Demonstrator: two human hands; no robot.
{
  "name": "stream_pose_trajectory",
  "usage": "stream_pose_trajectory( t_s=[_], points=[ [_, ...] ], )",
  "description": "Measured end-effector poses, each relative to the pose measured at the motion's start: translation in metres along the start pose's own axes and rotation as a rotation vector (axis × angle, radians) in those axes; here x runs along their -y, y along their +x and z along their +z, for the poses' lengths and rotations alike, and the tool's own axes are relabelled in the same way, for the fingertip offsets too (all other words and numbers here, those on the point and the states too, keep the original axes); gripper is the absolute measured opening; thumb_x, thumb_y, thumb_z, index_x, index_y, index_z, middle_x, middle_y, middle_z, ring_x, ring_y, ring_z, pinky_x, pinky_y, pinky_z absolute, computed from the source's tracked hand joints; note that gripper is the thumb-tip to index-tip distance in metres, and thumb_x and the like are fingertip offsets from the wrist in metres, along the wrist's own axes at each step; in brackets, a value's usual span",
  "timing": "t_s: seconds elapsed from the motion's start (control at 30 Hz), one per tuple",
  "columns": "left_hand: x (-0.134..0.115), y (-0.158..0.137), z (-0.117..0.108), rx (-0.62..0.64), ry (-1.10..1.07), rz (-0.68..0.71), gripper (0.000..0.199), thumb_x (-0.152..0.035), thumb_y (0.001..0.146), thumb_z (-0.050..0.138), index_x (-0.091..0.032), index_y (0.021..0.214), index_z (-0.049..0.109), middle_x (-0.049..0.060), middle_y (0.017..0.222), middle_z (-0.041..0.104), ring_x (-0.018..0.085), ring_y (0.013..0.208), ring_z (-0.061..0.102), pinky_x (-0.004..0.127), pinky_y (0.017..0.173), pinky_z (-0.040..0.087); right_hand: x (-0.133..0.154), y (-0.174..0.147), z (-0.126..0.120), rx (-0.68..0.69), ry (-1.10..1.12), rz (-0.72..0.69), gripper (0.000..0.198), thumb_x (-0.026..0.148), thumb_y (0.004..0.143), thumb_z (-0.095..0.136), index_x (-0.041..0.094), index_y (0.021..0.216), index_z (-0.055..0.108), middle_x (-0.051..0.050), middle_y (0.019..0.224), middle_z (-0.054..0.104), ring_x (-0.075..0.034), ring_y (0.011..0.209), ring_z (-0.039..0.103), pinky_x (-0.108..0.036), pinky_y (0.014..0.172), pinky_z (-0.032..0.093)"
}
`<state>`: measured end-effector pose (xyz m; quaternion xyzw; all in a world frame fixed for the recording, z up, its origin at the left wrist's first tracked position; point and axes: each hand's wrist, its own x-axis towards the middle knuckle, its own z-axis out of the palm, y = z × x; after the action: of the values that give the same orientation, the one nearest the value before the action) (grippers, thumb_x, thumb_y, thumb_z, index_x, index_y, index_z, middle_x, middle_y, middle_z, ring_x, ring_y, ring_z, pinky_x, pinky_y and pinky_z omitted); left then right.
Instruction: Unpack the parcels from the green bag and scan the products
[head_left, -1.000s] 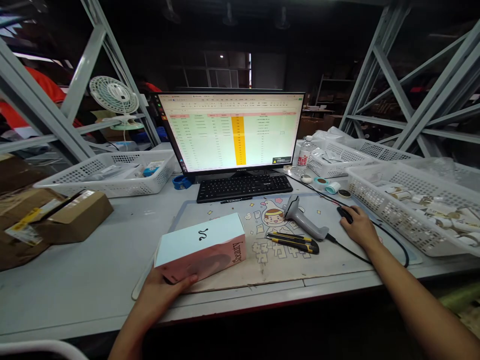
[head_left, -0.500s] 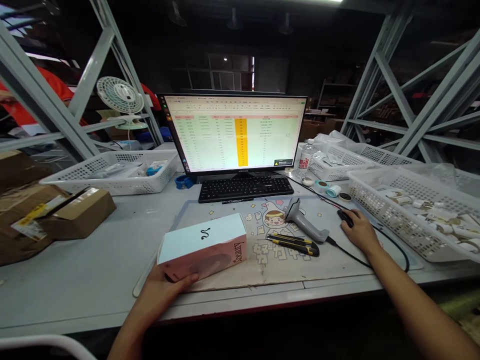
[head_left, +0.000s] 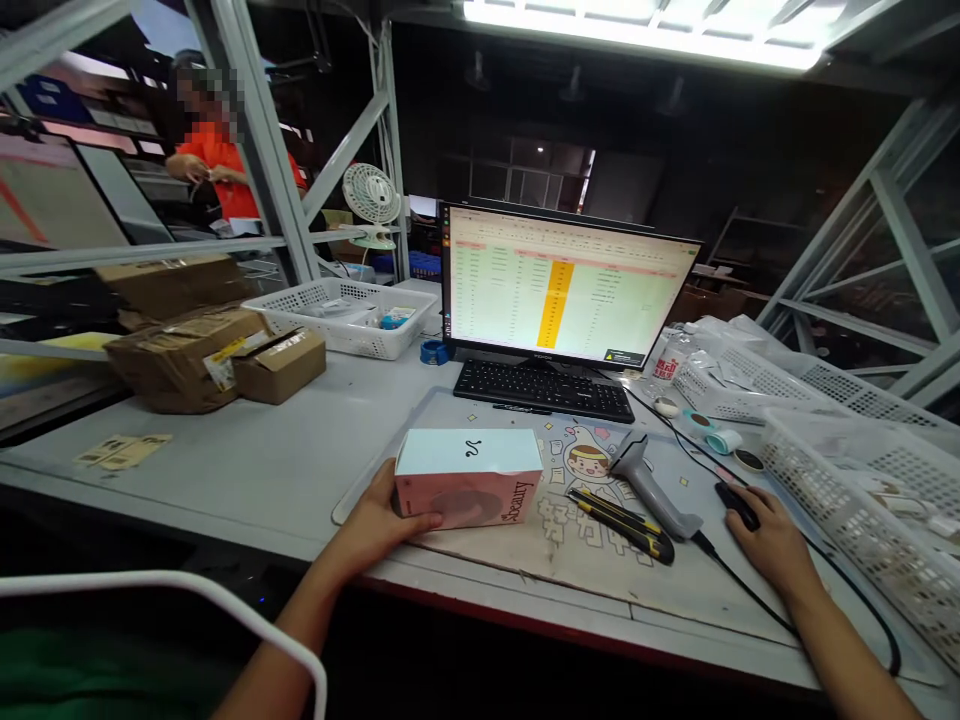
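Fingers of the left hand [head_left: 375,522] are wrapping round the left end of a pink and pale-blue box [head_left: 469,485], the thumb lying well apart from them along its near face; the box is hiding the other fingertips, so their spread cannot be told. It is resting on a printed mat [head_left: 570,570] by the near edge of the table [head_left: 225,480]. Fingers of the right hand [head_left: 776,537] are loosely cupping a black mouse [head_left: 737,507] toward the right edge, slightly parted on top. Between the hands, a grey scanner [head_left: 656,492] and yellow-and-black cutters [head_left: 622,525] are lying near each other. Farther off, a black keyboard [head_left: 544,390] is lying before a lit monitor [head_left: 495,300], toward the far edge. White baskets [head_left: 810,490] are standing along the right edge; brown cartons [head_left: 281,367] are sitting toward the far left corner. Beyond, a person in orange [head_left: 229,200] is standing behind a metal frame [head_left: 264,145].
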<state>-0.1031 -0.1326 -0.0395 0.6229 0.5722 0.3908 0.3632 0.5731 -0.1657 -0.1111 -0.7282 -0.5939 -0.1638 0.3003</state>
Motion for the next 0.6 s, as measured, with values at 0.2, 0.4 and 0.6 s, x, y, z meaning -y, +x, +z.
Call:
stream_pose_trajectory(
  t_s=[0.2,0.4,0.6],
  points=[
    [-0.003,0.000,0.000,-0.007,-0.027,0.106,0.086,-0.049,0.068,0.093,-0.017,0.142,0.062,0.016,0.139,0.070,0.038,0.130,0.067,0.050,0.114,0.054,-0.002,0.002,-0.002,0.006,0.022,0.001,0.052,0.057,0.091,0.055,0.029,0.131,0.073,-0.012,0.134,0.066,-0.038,0.114,0.071,-0.059,0.100,0.059],
    [-0.011,-0.003,-0.003,0.021,-0.076,0.145,0.076,-0.049,0.072,0.088,-0.018,0.138,0.065,0.015,0.138,0.072,0.037,0.130,0.067,0.049,0.115,0.054,0.058,0.022,-0.051,-0.128,0.204,0.033,0.074,0.074,0.090,0.058,0.019,0.140,0.065,-0.020,0.137,0.065,-0.044,0.131,0.060,-0.065,0.112,0.051],
    [-0.030,-0.009,0.013,0.113,-0.058,0.202,0.070,-0.058,0.071,0.088,-0.017,0.125,0.071,0.014,0.114,0.079,0.039,0.125,0.070,0.050,0.115,0.055,0.244,-0.005,-0.127,0.437,0.608,-0.341,0.104,0.068,0.082,0.085,0.033,0.167,0.036,-0.015,0.165,0.045,-0.033,0.124,0.063,-0.049,0.100,0.059]
  ],
)
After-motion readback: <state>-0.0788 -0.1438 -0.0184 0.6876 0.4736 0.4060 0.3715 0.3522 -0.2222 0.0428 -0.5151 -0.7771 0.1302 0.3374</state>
